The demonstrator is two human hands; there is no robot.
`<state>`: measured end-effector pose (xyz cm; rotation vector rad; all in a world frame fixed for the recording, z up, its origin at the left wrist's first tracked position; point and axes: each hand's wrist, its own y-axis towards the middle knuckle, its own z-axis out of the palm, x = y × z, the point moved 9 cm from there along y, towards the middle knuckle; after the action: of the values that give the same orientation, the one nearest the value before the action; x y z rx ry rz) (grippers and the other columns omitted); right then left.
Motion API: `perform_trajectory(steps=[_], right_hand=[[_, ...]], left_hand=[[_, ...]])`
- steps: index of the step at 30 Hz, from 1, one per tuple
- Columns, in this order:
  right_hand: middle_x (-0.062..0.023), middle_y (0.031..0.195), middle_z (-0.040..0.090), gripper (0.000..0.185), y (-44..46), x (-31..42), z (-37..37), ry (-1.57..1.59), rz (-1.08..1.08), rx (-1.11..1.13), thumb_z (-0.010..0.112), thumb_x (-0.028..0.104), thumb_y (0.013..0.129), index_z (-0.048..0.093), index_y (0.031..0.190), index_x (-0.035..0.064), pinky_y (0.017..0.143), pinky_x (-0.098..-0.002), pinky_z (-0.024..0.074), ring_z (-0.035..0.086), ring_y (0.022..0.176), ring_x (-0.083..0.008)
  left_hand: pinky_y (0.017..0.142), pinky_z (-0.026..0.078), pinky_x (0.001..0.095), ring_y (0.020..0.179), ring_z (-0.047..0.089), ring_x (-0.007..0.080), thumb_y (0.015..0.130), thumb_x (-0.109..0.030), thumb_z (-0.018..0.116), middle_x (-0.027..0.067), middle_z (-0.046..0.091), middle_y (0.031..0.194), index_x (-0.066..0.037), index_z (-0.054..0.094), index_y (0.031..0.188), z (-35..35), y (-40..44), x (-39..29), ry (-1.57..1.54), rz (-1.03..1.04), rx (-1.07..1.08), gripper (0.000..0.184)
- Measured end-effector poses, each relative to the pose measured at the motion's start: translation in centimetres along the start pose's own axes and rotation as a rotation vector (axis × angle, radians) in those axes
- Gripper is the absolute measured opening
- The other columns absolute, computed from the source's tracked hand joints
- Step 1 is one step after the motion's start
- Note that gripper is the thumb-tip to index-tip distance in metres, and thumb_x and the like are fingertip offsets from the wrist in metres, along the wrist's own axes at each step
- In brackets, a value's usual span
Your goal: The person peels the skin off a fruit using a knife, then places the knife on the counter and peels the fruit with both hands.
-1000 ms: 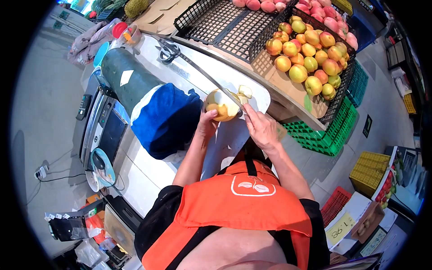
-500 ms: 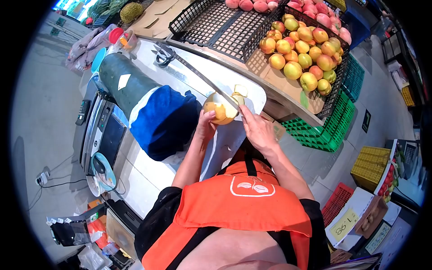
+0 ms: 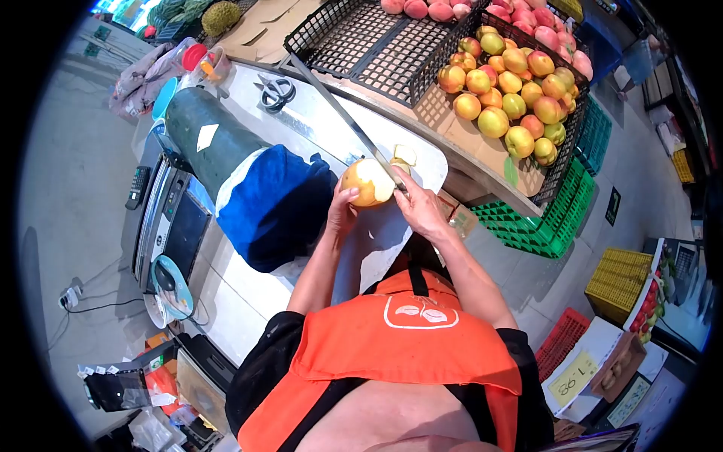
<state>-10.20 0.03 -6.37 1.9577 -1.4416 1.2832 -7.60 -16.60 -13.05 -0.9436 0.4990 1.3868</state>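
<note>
A white table [image 3: 431, 167] with rounded corners; clock positions are taken from a bunched blue cloth [image 3: 279, 207] resting on it. The cloth wraps the near end of a big dark-green gourd [image 3: 203, 120], lying towards 10 to 11 o'clock. A clear tub [image 3: 216, 68] sits at 11, black-handled scissors [image 3: 273, 92] at 12, and pale peelings [image 3: 405, 154] at 2.

From my remote seat, I can read one number clearly: 1.98, in dark writing on a yellow price card [image 3: 572, 379] at the white box [image 3: 548, 395], turned nearly upside down to my view. On the orange apron [image 3: 407, 354] I see a white emblem [image 3: 422, 312] of two leaves inside an outline, like a logo. The white label [image 3: 208, 137] on the long green melon [image 3: 199, 109] and the pale card [image 3: 627, 401] are too small for me to read.
</note>
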Motion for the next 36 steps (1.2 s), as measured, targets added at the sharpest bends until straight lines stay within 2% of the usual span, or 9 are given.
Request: perform_trajectory(steps=[4,6,11,16,20,22,26,31,36], right_hand=[[-0.0123,0.086,0.069,0.051,1.3,-2.0,1.5,0.176,-0.085,-0.077,0.057,0.019,0.09,0.04,0.139,0.0133,0.075,-0.0338,0.0506,0.065,0.072,-0.0236],[-0.0072,0.08,0.066,0.05,2.2,-2.3,2.0,0.236,-0.254,-0.191,0.057,0.018,0.091,0.041,0.137,0.0111,0.067,-0.0326,0.0515,0.062,0.063,-0.0203],[0.0,0.065,0.053,0.044,2.1,-2.4,3.2,0.638,0.127,0.111,0.058,0.017,0.091,0.044,0.132,0.0122,0.041,-0.0242,0.0405,0.045,0.044,-0.0092],[0.0032,0.061,0.047,0.036,0.8,-1.5,3.4,0.937,0.263,0.239,0.058,0.017,0.091,0.047,0.125,0.0107,0.036,-0.0204,0.0329,0.038,0.041,-0.0049],[0.0036,0.059,0.045,0.034,1.8,-3.8,1.5,0.693,0.196,0.135,0.055,0.017,0.093,0.046,0.125,0.0112,0.035,-0.0212,0.0322,0.039,0.039,-0.005],[0.0033,0.057,0.046,0.027,2.7,-4.5,1.2,0.757,0.215,0.111,0.053,0.017,0.093,0.049,0.119,0.0106,0.034,-0.0219,0.0318,0.038,0.037,-0.0055],[0.0021,0.057,0.046,0.025,4.6,-6.9,2.5,0.535,0.264,0.117,0.054,0.019,0.093,0.05,0.115,0.0087,0.034,-0.0229,0.03,0.039,0.04,-0.006],[-0.006,0.082,0.061,0.054,5.6,-8.7,2.6,0.391,0.044,-0.075,0.058,0.016,0.087,0.042,0.139,0.0178,0.038,-0.0255,0.0373,0.05,0.045,-0.0084],[-0.0022,0.065,0.055,0.042,4.6,-7.2,2.2,0.485,0.223,0.024,0.058,0.019,0.088,0.05,0.128,0.0125,0.035,-0.0267,0.036,0.045,0.039,-0.0088]], left_hand=[[0.096,0.044,0.0354,0.108,0.057,0.0235,0.069,-0.03,0.065,0.0118,0.057,0.117,-0.002,0.043,0.129,-1.0,0.3,0.6,-0.047,0.029,0.019,0.07],[0.096,0.045,0.0354,0.108,0.058,0.0239,0.069,-0.03,0.065,0.0125,0.058,0.116,-0.001,0.044,0.129,-0.8,0.2,0.7,-0.088,0.04,0.019,0.069],[0.096,0.045,0.037,0.107,0.059,0.0259,0.068,-0.031,0.064,0.0147,0.059,0.118,0.0,0.044,0.129,-1.3,0.3,1.6,-0.195,0.052,0.023,0.071],[0.097,0.045,0.0391,0.109,0.058,0.0276,0.067,-0.038,0.062,0.0169,0.057,0.122,0.001,0.043,0.131,-2.0,1.5,2.0,-0.173,-0.074,0.192,0.077],[0.096,0.045,0.0396,0.109,0.058,0.028,0.068,-0.041,0.06,0.0175,0.056,0.123,0.002,0.043,0.131,-1.0,0.4,1.9,-0.384,-0.187,0.391,0.078],[0.094,0.047,0.0368,0.109,0.058,0.029,0.072,-0.044,0.058,0.0168,0.056,0.123,0.003,0.044,0.13,-1.7,0.7,1.6,-0.167,-0.14,0.276,0.076],[0.087,0.051,0.0447,0.109,0.057,0.0286,0.078,-0.041,0.057,0.0142,0.056,0.122,-0.004,0.042,0.132,-1.2,0.1,0.6,-0.236,-0.153,0.185,0.067],[0.083,0.051,0.0557,0.11,0.056,0.0309,0.08,-0.043,0.056,0.0141,0.054,0.124,-0.006,0.039,0.135,-2.0,-0.6,1.0,-0.325,-0.149,0.158,0.068],[0.084,0.05,0.0572,0.111,0.056,0.0318,0.079,-0.042,0.057,0.0144,0.053,0.125,-0.006,0.039,0.134,-1.3,-0.5,0.6,-0.325,-0.136,0.145,0.069]])
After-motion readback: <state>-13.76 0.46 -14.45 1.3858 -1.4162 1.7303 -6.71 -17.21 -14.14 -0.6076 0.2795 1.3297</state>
